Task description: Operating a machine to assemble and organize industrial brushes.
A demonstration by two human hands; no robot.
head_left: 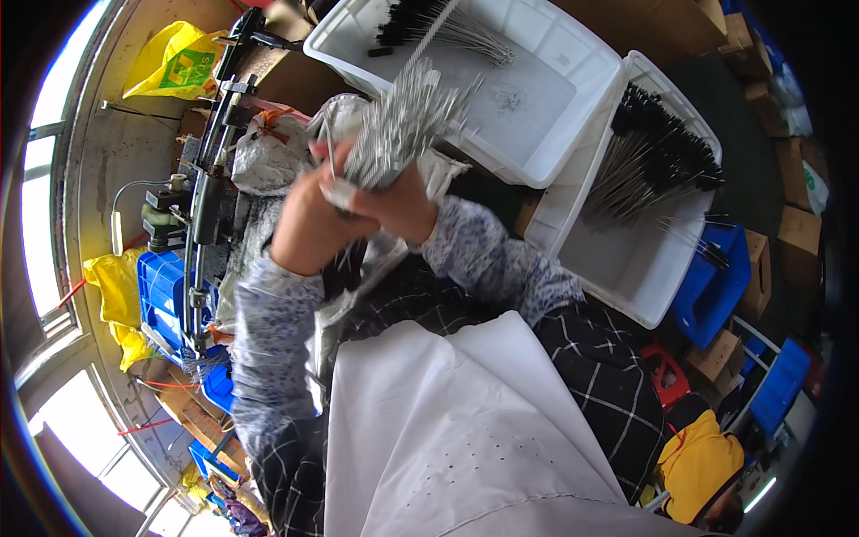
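Both hands are closed round a thick bundle of thin twisted metal wires [407, 125], slanting up and to the right in front of me. My left hand [309, 224] wraps the lower end, and my right hand [398, 206] grips it from the right side. One longer wire sticks out past the top of the bundle. Motion blurs the wires and fingertips. Just beyond my hands stands a white plastic bin [537, 116] with black-bristled wire brushes [447, 31] at its far side. White plastic sacks [268, 161] lie left of my left hand.
A second white bin [617, 259] on the right holds many black-bristled brushes [644, 152]. Beside it is a blue tray [716, 286]. A long metal machine [206, 215] runs along my left, near blue crates [161, 286]. A person in yellow [702, 465] is at the lower right.
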